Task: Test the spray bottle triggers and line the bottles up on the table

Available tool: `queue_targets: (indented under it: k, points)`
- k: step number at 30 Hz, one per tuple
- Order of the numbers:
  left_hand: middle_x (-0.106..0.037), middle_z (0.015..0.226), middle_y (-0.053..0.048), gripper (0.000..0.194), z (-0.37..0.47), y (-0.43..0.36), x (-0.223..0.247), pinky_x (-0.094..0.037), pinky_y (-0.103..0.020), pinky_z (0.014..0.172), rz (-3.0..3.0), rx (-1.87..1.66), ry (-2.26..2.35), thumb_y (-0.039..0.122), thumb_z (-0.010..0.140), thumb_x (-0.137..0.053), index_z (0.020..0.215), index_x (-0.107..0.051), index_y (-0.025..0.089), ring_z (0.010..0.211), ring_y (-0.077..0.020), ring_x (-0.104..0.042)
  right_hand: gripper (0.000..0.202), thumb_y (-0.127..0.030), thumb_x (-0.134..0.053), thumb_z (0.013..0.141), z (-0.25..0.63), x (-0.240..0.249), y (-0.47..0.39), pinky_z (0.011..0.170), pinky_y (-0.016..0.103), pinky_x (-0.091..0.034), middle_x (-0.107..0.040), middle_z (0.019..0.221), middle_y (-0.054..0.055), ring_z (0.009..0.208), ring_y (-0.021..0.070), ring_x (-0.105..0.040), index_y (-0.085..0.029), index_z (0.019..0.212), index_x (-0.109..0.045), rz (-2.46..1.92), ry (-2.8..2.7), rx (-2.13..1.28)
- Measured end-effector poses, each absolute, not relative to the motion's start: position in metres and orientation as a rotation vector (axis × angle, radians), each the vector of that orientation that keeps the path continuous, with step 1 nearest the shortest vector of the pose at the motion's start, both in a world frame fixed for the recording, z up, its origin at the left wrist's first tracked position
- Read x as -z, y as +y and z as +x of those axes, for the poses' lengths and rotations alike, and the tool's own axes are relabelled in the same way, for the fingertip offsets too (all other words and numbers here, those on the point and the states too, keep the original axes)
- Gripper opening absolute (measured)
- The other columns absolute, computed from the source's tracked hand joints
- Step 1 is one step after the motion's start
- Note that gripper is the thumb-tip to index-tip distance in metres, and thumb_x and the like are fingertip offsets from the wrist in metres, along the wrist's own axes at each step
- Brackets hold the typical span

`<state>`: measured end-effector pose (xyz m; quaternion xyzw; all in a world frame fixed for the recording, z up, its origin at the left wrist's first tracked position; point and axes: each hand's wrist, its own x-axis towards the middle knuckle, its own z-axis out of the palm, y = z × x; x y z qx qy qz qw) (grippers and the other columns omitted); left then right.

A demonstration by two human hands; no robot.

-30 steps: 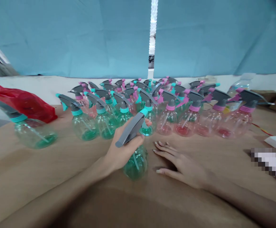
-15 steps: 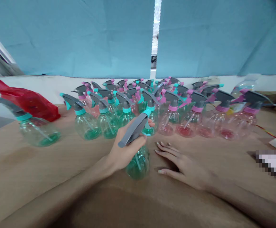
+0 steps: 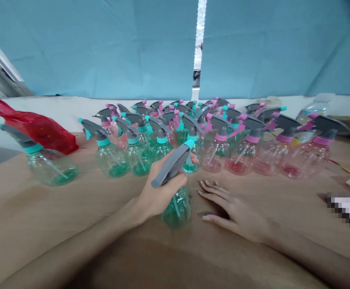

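Note:
My left hand (image 3: pixel 165 186) is wrapped round the neck of a green spray bottle (image 3: pixel 177 210) with a grey and teal trigger head. Its fingers hide the collar and part of the trigger. The bottle stands at the middle of the wooden table (image 3: pixel 126 249), its nozzle pointing away from me. To the right of it, my right hand (image 3: pixel 227 206) rests palm down on the tabletop, fingers stretched out, holding nothing. Just beyond both hands stand rows of similar bottles, among them a green spray bottle (image 3: pixel 113 160) and a pink spray bottle (image 3: pixel 236 160).
A single green spray bottle (image 3: pixel 53 166) stands apart at the left, before a red plastic bag (image 3: pixel 42 130). At the right edge lies a blurred-out flat object (image 3: pixel 349 208). A clear plastic bottle (image 3: pixel 316 106) is at the back right. Blue cloth (image 3: pixel 117 48) hangs behind.
The whole view has shifted slightly. My left hand keeps its grip on the green spray bottle, and my right hand stays flat on the table.

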<state>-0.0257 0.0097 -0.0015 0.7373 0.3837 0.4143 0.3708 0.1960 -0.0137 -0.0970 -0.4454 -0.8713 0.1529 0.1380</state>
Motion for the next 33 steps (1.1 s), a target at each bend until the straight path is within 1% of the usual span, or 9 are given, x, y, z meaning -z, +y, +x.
queue_targets:
  k: [4,6,8,12,19,23,25,29,33]
  points:
    - [-0.035,0.051,0.008,0.026,-0.0262,0.0075,-0.0022,-0.038,-0.028,0.058,1.907,-1.045,0.987,0.019,0.073,-0.05,0.095,-0.063,0.023,0.051,-0.0133,-0.04,0.063,-0.059,-0.042,0.089,0.1961,0.0983,-0.0134,0.114,0.045,-0.025,-0.03,0.151,0.003,0.14,0.0222,-0.024,-0.021,0.14,-0.04,-1.275,-2.506,-0.445]
    - [-0.037,0.053,0.006,0.022,-0.0264,0.0072,-0.0025,-0.036,-0.027,0.058,1.923,-1.044,0.993,0.018,0.072,-0.049,0.09,-0.062,0.022,0.056,-0.0146,-0.043,0.063,-0.058,-0.043,0.089,0.1963,0.0986,-0.0134,0.114,0.045,-0.025,-0.03,0.151,0.003,0.14,0.0224,-0.024,-0.022,0.14,-0.04,-1.268,-2.5,-0.44]
    - [-0.046,0.06,0.004,0.019,-0.0267,0.0074,-0.0014,-0.035,-0.027,0.059,1.933,-1.071,0.983,0.017,0.072,-0.048,0.085,-0.06,0.021,0.062,-0.015,-0.046,0.062,-0.058,-0.043,0.089,0.1966,0.0987,-0.0135,0.114,0.045,-0.025,-0.029,0.151,0.003,0.14,0.0224,-0.024,-0.023,0.14,-0.04,-1.262,-2.499,-0.439]
    - [-0.056,0.077,0.002,0.015,-0.0284,0.0077,0.0008,-0.034,-0.026,0.059,1.942,-1.067,0.936,0.014,0.073,-0.047,0.082,-0.058,0.018,0.064,-0.0127,-0.043,0.063,-0.057,-0.043,0.089,0.197,0.0993,-0.0133,0.114,0.045,-0.024,-0.029,0.152,0.003,0.14,0.0222,-0.023,-0.022,0.141,-0.04,-1.265,-2.5,-0.442]
    - [-0.049,0.071,0.004,0.012,-0.0318,0.0081,-0.0008,-0.029,-0.026,0.054,1.928,-1.01,0.904,0.017,0.072,-0.049,0.082,-0.056,0.02,0.059,-0.0114,-0.036,0.063,-0.057,-0.043,0.089,0.1956,0.098,-0.0135,0.115,0.044,-0.024,-0.03,0.151,0.003,0.14,0.0219,-0.024,-0.022,0.14,-0.04,-1.265,-2.492,-0.468]
    - [-0.039,0.061,0.006,0.018,-0.0322,0.0112,-0.0014,-0.027,-0.026,0.051,1.942,-0.98,0.871,0.019,0.073,-0.05,0.088,-0.059,0.022,0.052,-0.011,-0.03,0.063,-0.058,-0.043,0.089,0.1954,0.0976,-0.0133,0.115,0.044,-0.022,-0.029,0.151,0.003,0.14,0.0215,-0.023,-0.022,0.14,-0.04,-1.272,-2.496,-0.467]
    - [-0.039,0.06,0.006,0.024,-0.0314,0.012,-0.0015,-0.027,-0.026,0.05,1.937,-0.97,0.874,0.019,0.072,-0.051,0.094,-0.06,0.024,0.051,-0.0112,-0.031,0.064,-0.058,-0.043,0.089,0.1957,0.0977,-0.0132,0.115,0.044,-0.022,-0.029,0.152,0.003,0.14,0.0215,-0.023,-0.022,0.14,-0.04,-1.271,-2.5,-0.468]
    - [-0.046,0.062,0.005,0.029,-0.0278,0.0096,-0.0005,-0.031,-0.025,0.049,1.918,-0.997,0.972,0.022,0.074,-0.051,0.1,-0.06,0.027,0.051,-0.0126,-0.04,0.064,-0.058,-0.043,0.088,0.1959,0.0979,-0.0135,0.114,0.045,-0.024,-0.03,0.151,0.004,0.14,0.0223,-0.024,-0.022,0.141,-0.04,-1.273,-2.489,-0.467]
    - [-0.044,0.054,0.006,0.034,-0.0243,0.0057,0.0001,-0.035,-0.026,0.051,1.917,-1.026,1.079,0.024,0.075,-0.05,0.107,-0.06,0.027,0.058,-0.0169,-0.05,0.063,-0.057,-0.045,0.088,0.1962,0.0979,-0.0136,0.114,0.047,-0.025,-0.031,0.151,0.004,0.14,0.0234,-0.025,-0.023,0.141,-0.039,-1.258,-2.472,-0.47]
